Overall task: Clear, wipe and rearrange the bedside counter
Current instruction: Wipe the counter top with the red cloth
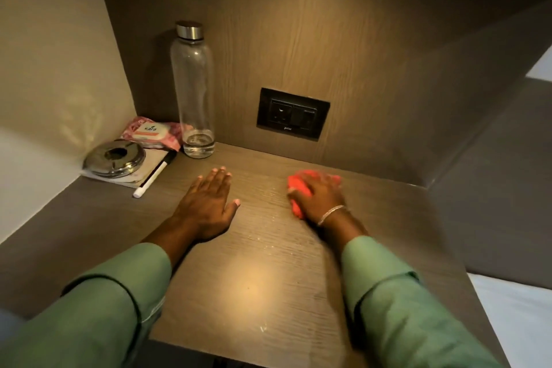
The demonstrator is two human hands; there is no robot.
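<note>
Green sleeves (98, 317) fill the lower frame. At centre, the left hand (209, 203) lies flat, fingers together, on the counter (257, 281). Right of centre, the right hand (318, 196) presses down on a red cloth (294, 185). At upper left stand a glass bottle (193, 89), wipes pack (149, 132), steel ashtray (115, 158) and pen (153, 175).
</note>
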